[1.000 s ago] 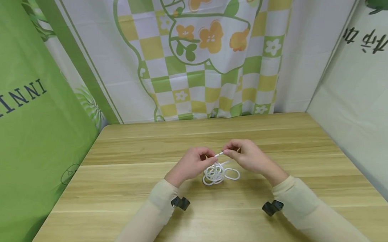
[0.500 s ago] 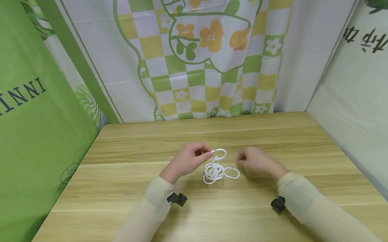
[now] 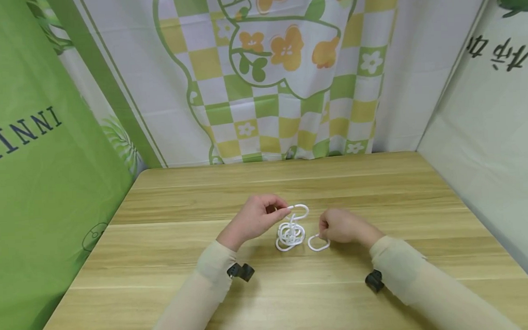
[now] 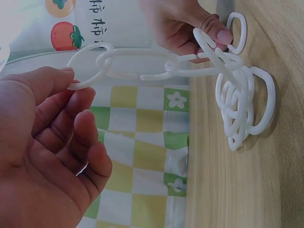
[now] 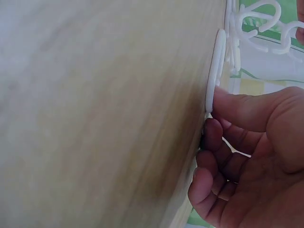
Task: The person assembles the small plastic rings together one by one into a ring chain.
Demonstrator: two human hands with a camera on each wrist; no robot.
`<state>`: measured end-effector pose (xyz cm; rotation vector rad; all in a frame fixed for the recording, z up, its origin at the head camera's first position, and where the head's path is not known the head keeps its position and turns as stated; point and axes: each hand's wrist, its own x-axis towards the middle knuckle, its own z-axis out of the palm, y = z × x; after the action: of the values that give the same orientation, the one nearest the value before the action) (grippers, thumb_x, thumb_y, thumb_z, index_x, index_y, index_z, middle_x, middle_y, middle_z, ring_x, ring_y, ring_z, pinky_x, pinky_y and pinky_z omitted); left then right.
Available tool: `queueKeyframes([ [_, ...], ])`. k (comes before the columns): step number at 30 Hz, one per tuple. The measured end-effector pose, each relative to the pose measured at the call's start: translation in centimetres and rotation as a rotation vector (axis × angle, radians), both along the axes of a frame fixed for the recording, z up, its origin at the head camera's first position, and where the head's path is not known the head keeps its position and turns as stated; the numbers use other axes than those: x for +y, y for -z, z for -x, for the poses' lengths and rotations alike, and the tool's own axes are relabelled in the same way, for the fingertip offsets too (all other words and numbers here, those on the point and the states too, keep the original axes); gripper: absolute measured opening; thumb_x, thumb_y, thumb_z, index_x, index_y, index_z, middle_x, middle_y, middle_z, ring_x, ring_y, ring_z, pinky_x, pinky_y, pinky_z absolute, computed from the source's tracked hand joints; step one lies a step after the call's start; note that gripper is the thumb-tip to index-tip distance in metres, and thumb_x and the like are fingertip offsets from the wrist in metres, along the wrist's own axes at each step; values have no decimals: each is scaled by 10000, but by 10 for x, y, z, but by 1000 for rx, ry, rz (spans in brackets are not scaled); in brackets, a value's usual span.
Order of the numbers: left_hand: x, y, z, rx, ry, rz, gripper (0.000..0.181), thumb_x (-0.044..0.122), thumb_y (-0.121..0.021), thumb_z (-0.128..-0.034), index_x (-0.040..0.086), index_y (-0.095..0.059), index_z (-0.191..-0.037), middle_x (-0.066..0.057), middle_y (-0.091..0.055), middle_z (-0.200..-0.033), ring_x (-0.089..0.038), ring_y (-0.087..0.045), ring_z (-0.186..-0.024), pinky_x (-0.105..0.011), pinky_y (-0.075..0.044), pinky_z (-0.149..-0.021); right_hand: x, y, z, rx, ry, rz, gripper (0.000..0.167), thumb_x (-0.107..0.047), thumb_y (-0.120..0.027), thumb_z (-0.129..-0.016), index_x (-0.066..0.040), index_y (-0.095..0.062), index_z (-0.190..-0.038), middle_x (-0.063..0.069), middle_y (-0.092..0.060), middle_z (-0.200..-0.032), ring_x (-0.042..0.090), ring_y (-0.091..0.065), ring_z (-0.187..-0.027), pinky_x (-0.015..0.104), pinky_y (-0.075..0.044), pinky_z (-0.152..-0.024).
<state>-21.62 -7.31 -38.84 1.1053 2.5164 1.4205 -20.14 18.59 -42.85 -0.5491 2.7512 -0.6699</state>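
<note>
My left hand point(image 3: 256, 219) pinches the top link of a white plastic chain point(image 4: 194, 72) between thumb and forefinger. In the left wrist view, a few oval links hang from those fingertips, several with a small gap in one side. The lower links lie heaped on the table point(image 3: 268, 301). To the right of the heap, my right hand point(image 3: 346, 225) has thumb and forefinger on a loose white oval link point(image 3: 318, 250), apart from the chain. The right wrist view shows it gripped at one end, still low at the tabletop. The forefinger's contact is partly hidden.
A patterned curtain point(image 3: 262, 107) hangs behind the table's far edge. Green cloth point(image 3: 51, 192) stands on the left and a pale cloth wall point(image 3: 486, 142) on the right. Each wrist carries a small black camera.
My right hand let go of the upper link, moved right and down, and took hold of the loose link, shifting it slightly right. My left hand keeps its hold on the chain.
</note>
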Motion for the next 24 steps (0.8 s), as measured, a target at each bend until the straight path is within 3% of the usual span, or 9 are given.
queueKeyframes([
  [4, 0, 1, 0, 17, 9, 4, 121, 192, -673, -949, 86, -731, -938, 48, -631, -796, -145, -546, -674, -245, -449, -591, 2, 0, -2, 35, -36, 14, 152, -98, -693, -856, -129, -586, -752, -36, -532, -697, 133, -500, -661, 312, -418, -622],
  [9, 1, 4, 2, 36, 16, 19, 117, 186, -671, -949, 84, -731, -946, 57, -630, -798, -125, -540, -664, -245, -450, -584, 9, -8, -3, 20, -6, 128, 94, -60, -629, -908, -91, -594, -826, 2, -539, -732, 153, -503, -689, 326, -424, -628],
  [14, 3, 7, 2, 50, 26, 62, 101, 172, -671, -947, 86, -725, -947, 57, -631, -816, -159, -554, -675, -242, -456, -587, 15, -25, -5, 75, -34, 200, 59, -89, -638, -936, -94, -647, -878, -4, -618, -777, 128, -545, -717, 329, -468, -671],
  [24, 10, 9, 1, 85, 35, 134, 128, 184, -659, -959, 76, -727, -974, 66, -636, -843, -132, -557, -711, -252, -471, -606, 15, -64, -20, 160, -111, 219, 63, -142, -654, -952, -158, -705, -917, -106, -661, -836, 89, -594, -768, 327, -494, -716],
])
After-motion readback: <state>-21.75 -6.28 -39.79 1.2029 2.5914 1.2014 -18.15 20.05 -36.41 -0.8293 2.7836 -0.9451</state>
